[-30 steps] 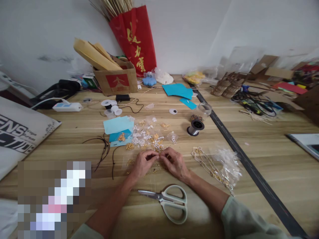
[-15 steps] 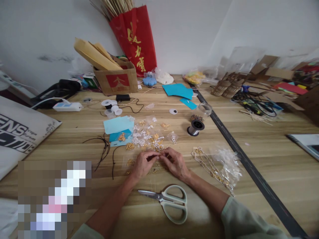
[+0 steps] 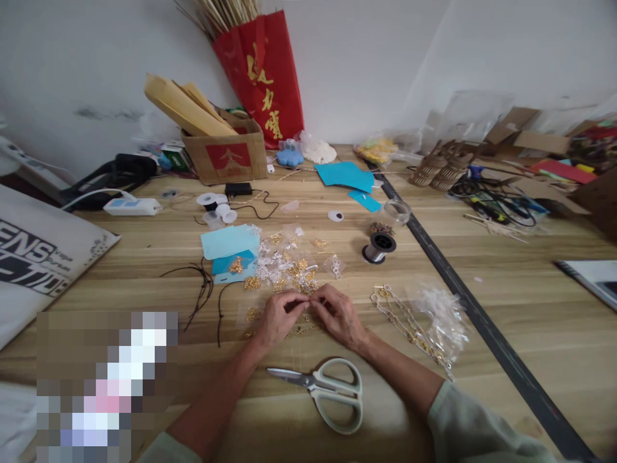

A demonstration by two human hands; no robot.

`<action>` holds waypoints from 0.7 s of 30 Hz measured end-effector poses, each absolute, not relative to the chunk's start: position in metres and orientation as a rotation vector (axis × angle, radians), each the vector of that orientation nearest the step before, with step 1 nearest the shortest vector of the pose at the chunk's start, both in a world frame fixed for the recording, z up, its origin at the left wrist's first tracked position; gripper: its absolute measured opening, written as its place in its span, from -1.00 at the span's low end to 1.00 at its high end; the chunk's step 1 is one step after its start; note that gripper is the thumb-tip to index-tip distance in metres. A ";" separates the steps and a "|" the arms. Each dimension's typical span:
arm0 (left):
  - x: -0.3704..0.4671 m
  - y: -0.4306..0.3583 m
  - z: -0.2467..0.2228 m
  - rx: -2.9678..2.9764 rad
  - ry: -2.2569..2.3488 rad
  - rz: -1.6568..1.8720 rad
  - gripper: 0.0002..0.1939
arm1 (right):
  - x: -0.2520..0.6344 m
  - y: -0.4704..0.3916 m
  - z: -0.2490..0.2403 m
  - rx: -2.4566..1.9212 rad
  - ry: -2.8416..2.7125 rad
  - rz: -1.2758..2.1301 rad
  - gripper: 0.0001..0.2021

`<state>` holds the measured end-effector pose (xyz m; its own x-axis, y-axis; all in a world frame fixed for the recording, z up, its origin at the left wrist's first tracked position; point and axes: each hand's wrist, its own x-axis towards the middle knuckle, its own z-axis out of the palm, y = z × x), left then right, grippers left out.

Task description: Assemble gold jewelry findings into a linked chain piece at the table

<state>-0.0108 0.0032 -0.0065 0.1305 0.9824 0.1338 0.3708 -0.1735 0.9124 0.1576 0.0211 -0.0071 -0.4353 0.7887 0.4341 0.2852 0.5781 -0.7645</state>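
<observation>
My left hand (image 3: 282, 315) and my right hand (image 3: 339, 315) meet fingertip to fingertip over the wooden table. Both are pinched closed; whatever lies between the fingertips is too small to make out. Just beyond them spreads a pile of gold and silver beads and findings (image 3: 282, 267). Part of a gold chain (image 3: 301, 332) shows beneath the hands. Scissors with pale green handles (image 3: 337, 392) lie nearer to me, blades pointing left. To the right are chain necklaces (image 3: 405, 325) and crumpled clear plastic bags (image 3: 441, 318).
A dark wire spool (image 3: 379, 247) and a clear jar (image 3: 395, 215) stand behind my right hand. Black cords (image 3: 200, 296) and light blue cards (image 3: 230, 242) lie left. Farther back are a cardboard box (image 3: 231, 157) and a red bag (image 3: 270, 77).
</observation>
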 end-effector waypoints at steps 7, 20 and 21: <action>-0.010 0.002 -0.005 1.657 1.377 1.035 -0.87 | 0.158 0.021 -0.006 -0.863 -1.967 0.839 -0.89; -0.011 0.001 -0.004 1.464 1.233 0.980 -0.83 | 0.157 0.022 -0.007 -0.947 -1.880 0.919 -0.87; -0.011 0.001 -0.004 1.438 1.224 0.980 -0.83 | 0.157 0.023 -0.007 -0.951 -1.877 0.922 -0.87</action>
<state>-0.0113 0.0012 -0.0044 0.1699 0.9854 -0.0126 0.2028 -0.0225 0.9790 0.1573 0.0226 -0.0067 -0.3789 0.8630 0.3342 0.2630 0.4467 -0.8552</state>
